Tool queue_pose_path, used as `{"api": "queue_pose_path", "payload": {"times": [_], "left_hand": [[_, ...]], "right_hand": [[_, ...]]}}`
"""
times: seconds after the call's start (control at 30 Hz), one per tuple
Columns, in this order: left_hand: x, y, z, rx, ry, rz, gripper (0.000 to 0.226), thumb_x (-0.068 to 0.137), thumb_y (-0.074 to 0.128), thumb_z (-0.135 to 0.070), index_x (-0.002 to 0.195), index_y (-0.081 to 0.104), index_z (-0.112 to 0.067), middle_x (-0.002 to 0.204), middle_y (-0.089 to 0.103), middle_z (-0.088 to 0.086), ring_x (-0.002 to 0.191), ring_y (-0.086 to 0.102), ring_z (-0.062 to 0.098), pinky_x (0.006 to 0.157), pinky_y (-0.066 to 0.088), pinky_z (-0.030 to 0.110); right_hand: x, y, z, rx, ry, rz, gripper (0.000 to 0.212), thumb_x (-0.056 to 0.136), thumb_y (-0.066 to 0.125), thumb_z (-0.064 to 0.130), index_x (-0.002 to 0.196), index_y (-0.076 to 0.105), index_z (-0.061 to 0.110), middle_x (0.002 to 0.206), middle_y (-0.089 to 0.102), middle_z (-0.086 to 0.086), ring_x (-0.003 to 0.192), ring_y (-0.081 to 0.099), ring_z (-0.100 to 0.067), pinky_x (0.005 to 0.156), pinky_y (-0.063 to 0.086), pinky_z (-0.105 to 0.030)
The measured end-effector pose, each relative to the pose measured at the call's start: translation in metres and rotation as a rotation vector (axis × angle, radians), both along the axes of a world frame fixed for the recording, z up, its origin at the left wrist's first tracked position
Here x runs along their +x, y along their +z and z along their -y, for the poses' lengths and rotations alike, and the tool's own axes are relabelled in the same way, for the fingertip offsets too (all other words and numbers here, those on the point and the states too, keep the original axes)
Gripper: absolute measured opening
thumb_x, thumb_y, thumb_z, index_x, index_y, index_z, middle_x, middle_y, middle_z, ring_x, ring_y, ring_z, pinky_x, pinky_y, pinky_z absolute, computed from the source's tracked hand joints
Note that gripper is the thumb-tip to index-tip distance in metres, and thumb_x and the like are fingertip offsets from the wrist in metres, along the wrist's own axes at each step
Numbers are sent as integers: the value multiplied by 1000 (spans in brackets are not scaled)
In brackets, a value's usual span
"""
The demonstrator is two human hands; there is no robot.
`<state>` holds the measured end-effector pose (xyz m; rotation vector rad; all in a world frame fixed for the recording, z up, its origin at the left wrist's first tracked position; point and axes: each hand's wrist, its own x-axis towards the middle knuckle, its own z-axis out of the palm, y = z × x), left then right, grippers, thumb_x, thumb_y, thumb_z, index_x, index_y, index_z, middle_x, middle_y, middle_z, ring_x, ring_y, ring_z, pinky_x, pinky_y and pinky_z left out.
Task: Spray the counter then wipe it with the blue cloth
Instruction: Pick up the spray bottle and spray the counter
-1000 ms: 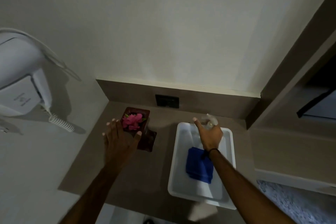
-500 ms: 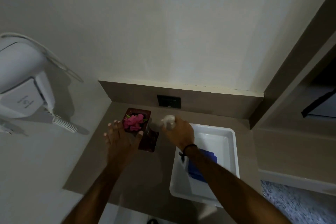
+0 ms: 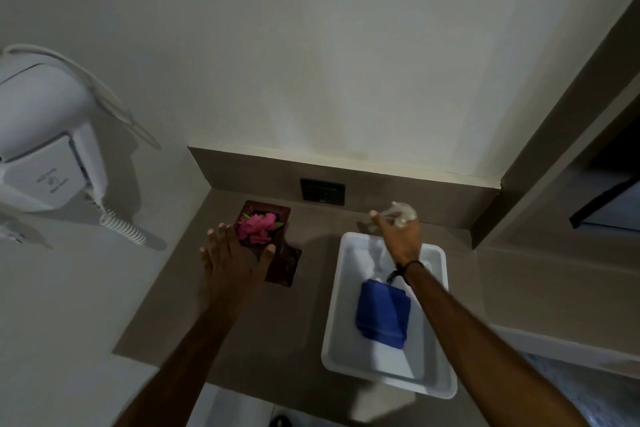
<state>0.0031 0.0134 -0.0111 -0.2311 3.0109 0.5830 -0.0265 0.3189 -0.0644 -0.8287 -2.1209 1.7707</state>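
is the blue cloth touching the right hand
Apart. The head view shows the folded blue cloth lying in the white plastic tray, while the right hand grips a clear spray bottle beyond it.

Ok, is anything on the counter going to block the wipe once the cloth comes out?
Yes. The white tray covers the counter's right part, and the dark tray of pink flowers sits at the back left, under the left hand. The blue cloth lies in the white tray.

A matte grey-brown stone counter [image 3: 311,315] fills the alcove. Near its back left corner sits a dark reddish-brown rectangular tray [image 3: 282,262] bearing pink flowers. Along its right edge rests a white rectangular plastic tub [image 3: 334,322], reaching from mid-counter to the front edge.
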Motion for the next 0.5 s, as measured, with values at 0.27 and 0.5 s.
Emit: {"api": "queue_pose_path", "payload": {"times": [0.27,0.5], "left_hand": [[0,-1,0,50,7,-5,108,87,40,-72,161,1,-5,172,1,17,160,-5,32,129,-2,50],[0,-4,0,65,3,-2,106,89,42,-70,161,-1,-5,172,-2,17,160,-7,33,129,-3,51]], "right_hand": [[24,-23,-23,36,-58,23,16,94,63,25,107,59,19,100,61,3,104,65,-26,80,45,-22],[73,-31,-20,153,-86,230,79,67,86,43,129,45,19,126,58,-2,113,58,-21,101,51,-43]]}}
